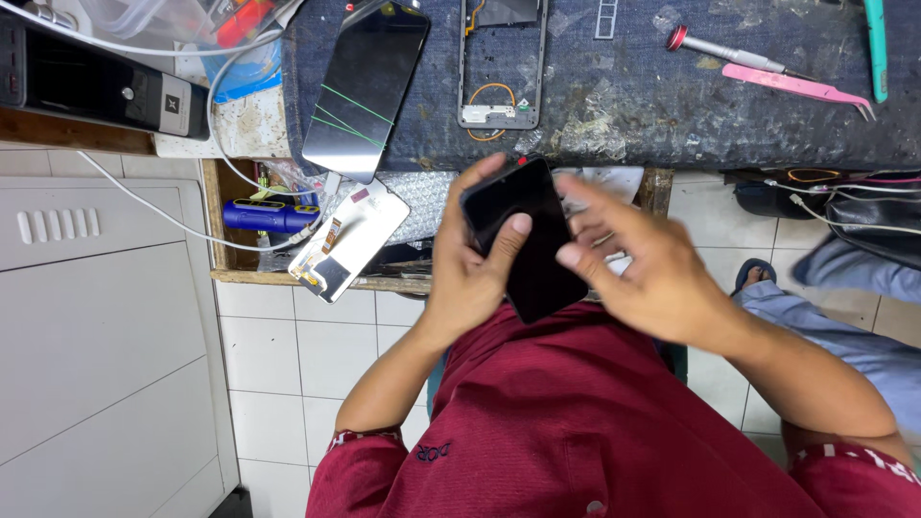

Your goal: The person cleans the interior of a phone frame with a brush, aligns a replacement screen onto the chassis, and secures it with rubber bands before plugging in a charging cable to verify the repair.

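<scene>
1. My left hand [472, 264] grips a black phone [526, 240] from below, thumb pressed flat on its dark glass, fingers curled round its far edge; the phone is held tilted above my lap, just short of the bench edge.
2. My right hand [638, 259] is slack and unclenched, fingers spread and slightly blurred, fingertips [568, 255] touching the phone's right edge; it grasps nothing.
3. Below both hands lies my dark red shirt [576, 422].
4. Just left of the phone, a detached screen panel [350, 240] with an orange flex strip lies face down in an open wooden drawer [288, 275], beside a blue cylinder [264, 215].
5. On the blue-grey work mat [624, 105] above, a cracked black screen [367, 86] shows green lines; next to it sits an empty phone frame [501, 62].
6. Farther right on the mat rest a red-capped screwdriver [724, 48] and pink tweezers [796, 86].
7. A white cable [144, 197] trails over the left side.
</scene>
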